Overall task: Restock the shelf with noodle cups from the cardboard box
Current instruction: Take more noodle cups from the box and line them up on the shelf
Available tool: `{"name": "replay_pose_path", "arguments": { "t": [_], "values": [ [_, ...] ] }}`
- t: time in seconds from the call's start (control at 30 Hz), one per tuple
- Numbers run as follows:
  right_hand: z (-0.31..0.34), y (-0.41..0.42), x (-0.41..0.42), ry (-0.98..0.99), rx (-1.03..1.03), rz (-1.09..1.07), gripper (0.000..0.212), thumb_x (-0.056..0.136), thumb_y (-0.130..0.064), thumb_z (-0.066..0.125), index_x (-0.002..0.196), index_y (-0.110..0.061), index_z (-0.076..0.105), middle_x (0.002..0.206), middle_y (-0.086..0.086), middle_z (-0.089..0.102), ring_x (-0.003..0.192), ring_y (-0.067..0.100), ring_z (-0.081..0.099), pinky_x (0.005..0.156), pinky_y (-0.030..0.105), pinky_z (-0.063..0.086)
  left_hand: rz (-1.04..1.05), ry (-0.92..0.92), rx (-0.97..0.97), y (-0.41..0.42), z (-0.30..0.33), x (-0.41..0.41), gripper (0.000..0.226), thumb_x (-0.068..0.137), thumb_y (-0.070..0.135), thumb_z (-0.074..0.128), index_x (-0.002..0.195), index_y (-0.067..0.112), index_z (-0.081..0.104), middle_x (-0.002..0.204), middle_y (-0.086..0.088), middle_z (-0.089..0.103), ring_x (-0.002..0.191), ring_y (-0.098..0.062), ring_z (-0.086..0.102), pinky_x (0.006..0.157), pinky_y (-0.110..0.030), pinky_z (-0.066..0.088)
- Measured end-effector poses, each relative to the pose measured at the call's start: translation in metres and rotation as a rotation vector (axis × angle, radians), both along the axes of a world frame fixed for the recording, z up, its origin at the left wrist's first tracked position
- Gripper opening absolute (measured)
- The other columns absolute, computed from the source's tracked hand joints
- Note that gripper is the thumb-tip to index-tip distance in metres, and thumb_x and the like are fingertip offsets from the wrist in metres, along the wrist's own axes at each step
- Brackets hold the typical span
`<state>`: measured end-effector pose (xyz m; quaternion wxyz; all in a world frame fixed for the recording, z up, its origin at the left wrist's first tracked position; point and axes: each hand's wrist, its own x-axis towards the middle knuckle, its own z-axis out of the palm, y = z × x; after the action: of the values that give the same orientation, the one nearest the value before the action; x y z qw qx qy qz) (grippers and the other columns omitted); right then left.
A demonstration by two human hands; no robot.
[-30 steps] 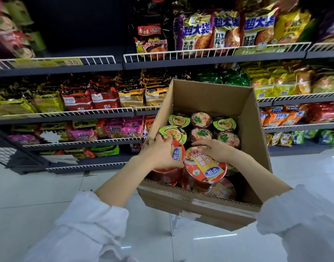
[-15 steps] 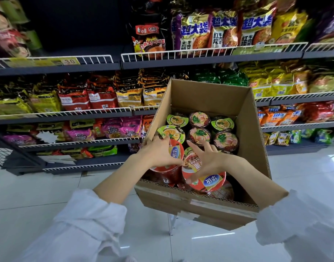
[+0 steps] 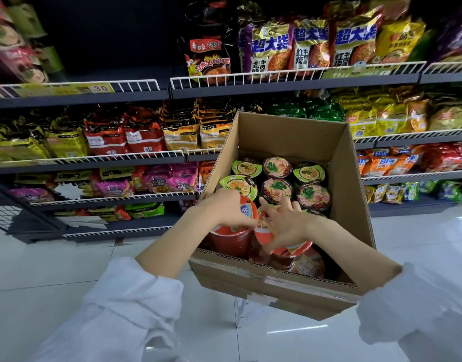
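Head view: each hand, left hand (image 3: pixel 226 209) and right hand (image 3: pixel 284 223), grips a red noodle cup (image 3: pixel 231 235) in the brown cardboard box (image 3: pixel 290 286); both should be lifted straight up.

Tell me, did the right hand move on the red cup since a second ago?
Yes. The right hand slid toward the near box edge, fingers now spread over its red cup.
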<state>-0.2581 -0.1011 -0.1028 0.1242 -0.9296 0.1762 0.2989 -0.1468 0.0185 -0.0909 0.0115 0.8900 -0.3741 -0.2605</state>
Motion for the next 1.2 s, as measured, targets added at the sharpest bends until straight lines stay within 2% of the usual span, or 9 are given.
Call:
{"name": "replay_pose_path", "arguments": {
  "t": [0.07, 0.13, 0.17, 0.23, 0.3, 0.4, 0.7, 0.93, 1.2],
  "values": [
    [0.014, -0.011, 0.005, -0.099, 0.020, -0.071, 0.116, 0.072, -0.058, 0.066, 0.148, -0.030, -0.017, 0.153, 0.019, -0.007, 0.141, 0.045, -0.003, 0.109, 0.054, 0.024, 0.023, 0.004, -0.080, -0.001, 0.022, 0.006, 0.050, 0.069, 0.070, 0.062, 0.074, 0.026, 0.039, 0.079, 0.005, 0.043, 0.069, -0.013, 0.043, 0.061, -0.026, 0.037],
    [0.033, -0.023, 0.012, -0.249, 0.021, -0.147, 0.108, 0.072, -0.059, 0.063, 0.150, -0.030, -0.007, 0.149, 0.019, 0.005, 0.139, 0.044, 0.005, 0.109, 0.051, 0.026, 0.064, 0.005, -0.171, 0.001, 0.045, 0.014, 0.044, 0.071, 0.067, 0.063, 0.083, 0.027, 0.048, 0.082, 0.005, 0.048, 0.068, -0.009, 0.041, 0.061, -0.025, 0.037],
    [0.044, -0.026, 0.017, -0.333, 0.017, -0.175, 0.104, 0.073, -0.059, 0.062, 0.150, -0.030, -0.002, 0.146, 0.017, 0.010, 0.137, 0.042, 0.009, 0.108, 0.049, 0.027, 0.079, -0.010, -0.219, 0.002, 0.056, 0.019, 0.054, 0.071, 0.066, 0.063, 0.103, 0.023, 0.054, 0.099, 0.002, 0.056, 0.079, -0.012, 0.049, 0.068, -0.027, 0.042],
    [0.065, -0.027, 0.029, -0.497, 0.012, -0.226, 0.096, 0.074, -0.057, 0.060, 0.150, -0.031, 0.007, 0.142, 0.012, 0.018, 0.133, 0.035, 0.016, 0.108, 0.048, 0.031, 0.129, -0.071, -0.329, 0.009, 0.079, 0.028, 0.084, 0.072, 0.065, 0.064, 0.137, 0.018, 0.041, 0.132, -0.004, 0.052, 0.111, -0.022, 0.053, 0.087, -0.033, 0.046],
    [0.083, -0.021, 0.045, -0.631, -0.002, -0.252, 0.093, 0.073, -0.057, 0.059, 0.150, -0.032, 0.012, 0.143, 0.012, 0.021, 0.132, 0.034, 0.018, 0.109, 0.049, 0.030, 0.188, -0.115, -0.457, 0.019, 0.095, 0.040, 0.094, 0.073, 0.063, 0.065, 0.146, 0.014, 0.029, 0.143, -0.007, 0.043, 0.126, -0.025, 0.046, 0.097, -0.035, 0.042],
    [0.098, -0.006, 0.076, -0.764, 0.004, -0.253, 0.093, 0.074, -0.060, 0.059, 0.150, -0.033, 0.012, 0.147, 0.014, 0.022, 0.136, 0.035, 0.018, 0.108, 0.050, 0.030, 0.276, -0.178, -0.588, 0.041, 0.107, 0.066, 0.097, 0.074, 0.062, 0.064, 0.148, 0.013, 0.024, 0.144, -0.012, 0.038, 0.131, -0.026, 0.039, 0.106, -0.041, 0.039],
    [0.124, 0.088, 0.226, -0.850, 0.031, -0.185, 0.102, 0.069, -0.072, 0.057, 0.149, -0.023, 0.016, 0.142, 0.013, 0.027, 0.134, 0.029, 0.026, 0.105, 0.041, 0.035, 0.405, -0.520, -0.732, 0.137, 0.119, 0.191, 0.085, 0.072, 0.065, 0.061, 0.142, 0.024, 0.035, 0.142, -0.001, 0.038, 0.132, -0.025, 0.033, 0.105, -0.048, 0.035],
    [0.145, 0.148, 0.359, -1.008, -0.069, -0.178, 0.096, 0.067, -0.075, 0.055, 0.147, -0.031, 0.024, 0.141, 0.010, 0.029, 0.132, 0.028, 0.027, 0.105, 0.044, 0.036, 0.372, -0.569, -0.850, 0.201, 0.140, 0.311, 0.086, 0.072, 0.061, 0.065, 0.143, 0.024, 0.035, 0.145, -0.001, 0.032, 0.135, -0.022, 0.029, 0.107, -0.043, 0.028],
    [0.167, 0.125, 0.497, -1.011, -0.123, -0.238, 0.086, 0.069, -0.066, 0.058, 0.143, -0.033, 0.031, 0.138, 0.012, 0.033, 0.127, 0.031, 0.031, 0.102, 0.046, 0.039, 0.330, -0.612, -0.837, 0.184, 0.162, 0.435, 0.083, 0.073, 0.062, 0.062, 0.143, 0.025, 0.035, 0.142, 0.001, 0.033, 0.132, -0.022, 0.031, 0.102, -0.043, 0.033]
  ]
}}
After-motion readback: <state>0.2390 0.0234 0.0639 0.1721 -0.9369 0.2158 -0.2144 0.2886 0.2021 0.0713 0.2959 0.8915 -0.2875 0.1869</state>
